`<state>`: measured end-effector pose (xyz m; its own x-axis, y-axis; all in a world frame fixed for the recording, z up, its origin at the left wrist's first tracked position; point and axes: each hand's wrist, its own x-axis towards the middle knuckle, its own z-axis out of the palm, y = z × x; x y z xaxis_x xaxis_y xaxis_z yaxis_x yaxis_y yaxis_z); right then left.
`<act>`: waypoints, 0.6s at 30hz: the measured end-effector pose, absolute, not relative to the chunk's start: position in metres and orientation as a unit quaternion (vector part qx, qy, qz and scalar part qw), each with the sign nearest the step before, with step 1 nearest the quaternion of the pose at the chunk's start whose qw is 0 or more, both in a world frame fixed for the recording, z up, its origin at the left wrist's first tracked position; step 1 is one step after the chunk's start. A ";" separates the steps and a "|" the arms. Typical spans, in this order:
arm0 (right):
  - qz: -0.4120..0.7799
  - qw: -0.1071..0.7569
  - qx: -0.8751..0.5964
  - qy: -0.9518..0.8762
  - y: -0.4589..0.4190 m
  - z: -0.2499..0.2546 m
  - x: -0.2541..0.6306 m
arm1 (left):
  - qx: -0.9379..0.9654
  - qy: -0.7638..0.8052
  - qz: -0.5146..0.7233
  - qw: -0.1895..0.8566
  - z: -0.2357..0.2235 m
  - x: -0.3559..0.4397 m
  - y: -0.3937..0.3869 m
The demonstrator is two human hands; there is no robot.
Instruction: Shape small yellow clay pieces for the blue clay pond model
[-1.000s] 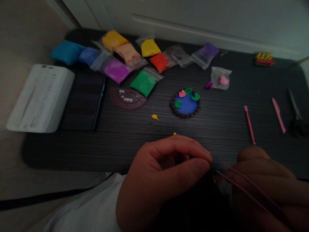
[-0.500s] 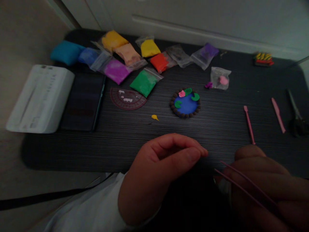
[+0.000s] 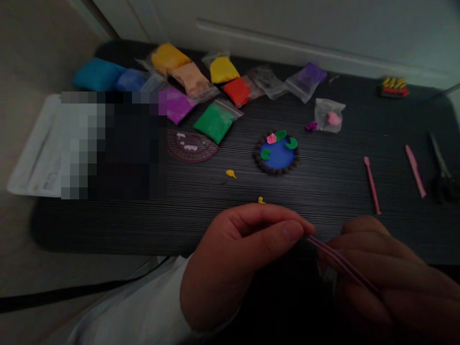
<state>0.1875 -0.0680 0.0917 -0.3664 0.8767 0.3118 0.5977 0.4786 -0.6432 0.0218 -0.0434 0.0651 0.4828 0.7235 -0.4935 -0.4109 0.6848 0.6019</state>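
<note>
My left hand [image 3: 241, 256] is closed in a pinch, thumb against forefinger; whatever sits between the fingertips is hidden. Pink tweezers [image 3: 343, 260] are gripped in my right hand [image 3: 383, 258], their prongs pressed together and their tips at my left fingertips. Just beyond my left knuckles lies a small yellow clay piece [image 3: 261, 200], partly covered by the hand. A yellow clay teardrop [image 3: 230, 173] rests farther left. Behind them is a round clay pond [image 3: 279, 155], blue with a brown beaded rim, green lily pads and a pink flower.
Bags of coloured clay, including a green one [image 3: 214, 122], line the back. A dark red half-round mat [image 3: 194, 154] holds pale bits. At right lie a pink stick tool [image 3: 372, 186], a pink knife [image 3: 416, 171] and scissors [image 3: 440, 163]. A white box [image 3: 36, 148] stands left.
The tweezers have moved left to my left fingertips and their prongs have closed. My left hand has shifted slightly right and down, uncovering the small yellow piece.
</note>
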 end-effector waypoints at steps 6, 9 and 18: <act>0.210 0.319 -0.425 -0.821 -0.058 0.092 0.189 | 0.220 0.382 0.341 0.830 0.065 0.023 -0.044; 0.223 0.323 -0.435 -0.810 -0.061 0.093 0.185 | 0.219 0.377 0.342 0.832 0.064 0.023 -0.044; 0.267 0.357 -0.503 -0.740 -0.073 0.089 0.178 | 0.212 0.372 0.340 0.837 0.066 0.022 -0.042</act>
